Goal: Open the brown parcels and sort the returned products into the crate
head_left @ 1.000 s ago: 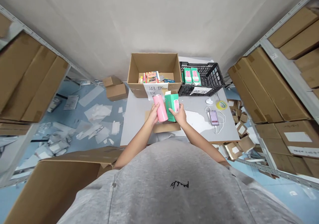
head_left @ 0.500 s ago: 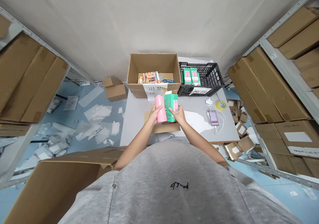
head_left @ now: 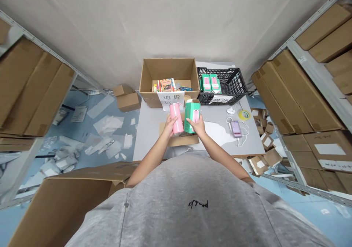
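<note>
My left hand [head_left: 170, 126] grips a pink cylindrical bottle [head_left: 176, 118], which stands upright above the table. My right hand [head_left: 197, 125] holds a green carton [head_left: 189, 117] with a pink product picture on its face and an open flap at its top end. The bottle and the carton are close together, with a narrow gap between them. Below both hands lies a flat piece of cardboard [head_left: 181, 139] on the grey table [head_left: 150, 133].
A cardboard box [head_left: 169, 71] with colourful packages and a black plastic crate [head_left: 221, 79] with two green cartons stand at the table's far edge. A tape roll [head_left: 244, 114] and a blurred phone [head_left: 236, 128] with a white cable lie right. Cartons fill shelves on both sides; paper scraps litter the floor.
The green carton has shifted slightly up and to the right, away from the bottle, and now shows its open flap. The pink bottle stays in my left hand.
</note>
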Motion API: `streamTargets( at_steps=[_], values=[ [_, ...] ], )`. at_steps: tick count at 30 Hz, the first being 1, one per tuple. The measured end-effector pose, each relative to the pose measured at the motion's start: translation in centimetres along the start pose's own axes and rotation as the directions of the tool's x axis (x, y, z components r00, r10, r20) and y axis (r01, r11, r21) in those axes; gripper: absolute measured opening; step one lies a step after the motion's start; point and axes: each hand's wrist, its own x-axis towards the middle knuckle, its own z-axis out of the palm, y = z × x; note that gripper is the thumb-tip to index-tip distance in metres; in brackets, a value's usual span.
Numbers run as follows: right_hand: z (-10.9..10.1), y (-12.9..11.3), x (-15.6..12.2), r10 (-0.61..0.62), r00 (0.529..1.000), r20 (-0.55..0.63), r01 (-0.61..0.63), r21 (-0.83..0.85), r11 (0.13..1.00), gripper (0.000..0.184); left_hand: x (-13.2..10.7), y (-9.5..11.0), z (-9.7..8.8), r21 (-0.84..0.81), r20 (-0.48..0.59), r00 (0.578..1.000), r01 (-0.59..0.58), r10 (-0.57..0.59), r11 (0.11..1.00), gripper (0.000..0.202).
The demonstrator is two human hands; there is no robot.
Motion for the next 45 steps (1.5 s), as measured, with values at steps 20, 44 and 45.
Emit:
streamTargets(
  at_steps=[20,44,45],
  values=[
    [0.1,-0.8,-0.4,0.022,1.000,0.011,-0.022,0.005,1.000,0.077,0.3,-0.6,0.1,0.027,-0.011,0.998,-0.062,0.063,0.998,0.052],
    [-0.1,-1.0,-0.5,0.046,0.999,-0.001,-0.046,-0.009,0.999,0.076,0.7,-0.6,-1.1,0.012,0.003,1.000,0.030,-0.030,0.999,0.065],
    [-0.1,-1.0,-0.5,0.047,0.999,0.001,-0.047,-0.010,0.999,0.077,0.6,-0.6,-1.1,0.021,0.012,1.000,0.024,-0.024,1.000,0.064]
  ],
)
